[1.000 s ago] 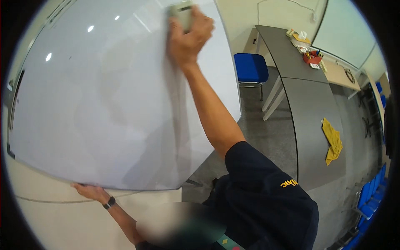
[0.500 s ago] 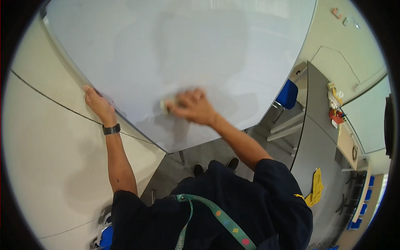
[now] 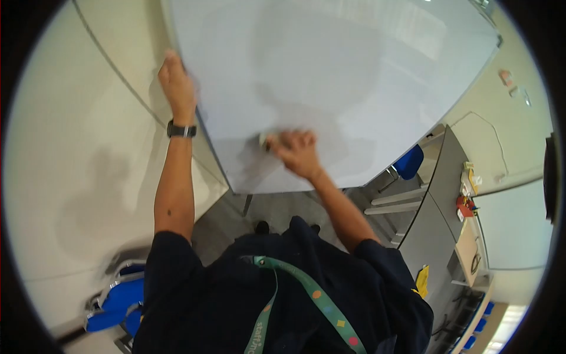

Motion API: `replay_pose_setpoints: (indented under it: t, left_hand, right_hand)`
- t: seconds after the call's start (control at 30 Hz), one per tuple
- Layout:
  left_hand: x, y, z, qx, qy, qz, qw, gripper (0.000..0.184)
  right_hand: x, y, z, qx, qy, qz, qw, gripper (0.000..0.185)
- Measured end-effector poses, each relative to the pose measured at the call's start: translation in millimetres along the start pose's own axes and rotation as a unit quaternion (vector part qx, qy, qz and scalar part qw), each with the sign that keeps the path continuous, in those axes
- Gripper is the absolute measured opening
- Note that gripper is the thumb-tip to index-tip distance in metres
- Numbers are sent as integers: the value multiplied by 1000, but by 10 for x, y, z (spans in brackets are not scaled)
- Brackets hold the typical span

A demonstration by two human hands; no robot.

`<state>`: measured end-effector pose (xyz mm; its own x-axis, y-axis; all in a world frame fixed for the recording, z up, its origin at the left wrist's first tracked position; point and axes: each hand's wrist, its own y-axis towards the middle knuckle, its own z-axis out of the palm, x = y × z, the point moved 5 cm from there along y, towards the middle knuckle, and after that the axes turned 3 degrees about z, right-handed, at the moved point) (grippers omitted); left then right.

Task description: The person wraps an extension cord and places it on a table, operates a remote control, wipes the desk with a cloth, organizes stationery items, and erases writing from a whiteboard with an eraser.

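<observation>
A large whiteboard [image 3: 236,112] fills the upper middle of the head view, tilted in the picture. My left hand [image 3: 178,88], with a dark watch at the wrist, grips the board's left edge; some of its fingers are hidden. Over the lower part of the board, my right hand [image 3: 298,152] is closed around a small pale whiteboard eraser [image 3: 265,141], which rests against the surface. Motion blurs this hand and the eraser a little. The board's bottom edge lies just below my right hand.
Grey tables [image 3: 436,221] run along the right, with a red holder of pens [image 3: 466,206] and a yellow cloth [image 3: 423,280] on them. A blue chair [image 3: 408,162] stands beside the board. More blue chairs [image 3: 121,301] are at lower left, near the wall.
My view has turned, so the board and tables appear rotated clockwise. Both hands keep nearly the same places on the board, and more of the blue chairs shows at lower left.
</observation>
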<state>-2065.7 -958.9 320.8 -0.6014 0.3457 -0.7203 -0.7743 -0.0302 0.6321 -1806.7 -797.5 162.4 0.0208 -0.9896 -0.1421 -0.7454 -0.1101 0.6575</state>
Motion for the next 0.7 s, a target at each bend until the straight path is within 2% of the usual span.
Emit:
replay_pose_setpoints:
  t: [0.07,0.1,0.17,0.2,0.27,0.3,0.33,0.37,0.4,0.47,0.53,0.57,0.7]
  left_hand:
    - [-106,-41,23,-1,0,-13,1000,46]
    - [-141,-59,29,0,-9,-20,1000,46]
    - [-20,-30,-38,0,11,-18,1000,46]
    - [-2,-9,-58,9,18,-4,1000,47]
    - [-19,-32,-69,13,43,20,999,48]
    - [-41,-26,-46,24,62,48,997,49]
    - [-33,-20,-44,17,37,27,999,50]
    - [-52,-35,-41,12,45,25,999,50]
    - [-76,-34,-23,16,35,32,999,50]
    - [-24,-17,-58,27,23,36,999,48]
    - [-31,19,-31,17,68,58,996,48]
    - [-59,12,-22,8,107,84,991,49]
    - [-89,-1,-14,21,87,59,994,48]
  right_hand:
    - [-295,712,-607,-128,-110,78,983,55]
    - [-456,1047,-928,-185,-84,135,970,48]
    - [-518,1576,-1410,-367,-3,153,918,46]
    - [-439,1570,-1291,-363,5,151,919,46]
    - [-84,1473,-768,-275,-32,125,953,45]
    - [246,1238,-334,-280,-59,84,954,49]
    - [581,912,44,-188,-36,35,981,55]
    - [906,550,375,-52,8,-22,998,59]
    - [1158,183,717,65,43,-65,995,55]
    - [1375,-474,1281,108,97,-108,984,46]
    - [1458,-647,1518,117,95,-121,981,43]
    - [1512,-700,1549,125,85,-135,979,39]
    - [1488,-582,1488,133,102,-158,973,38]
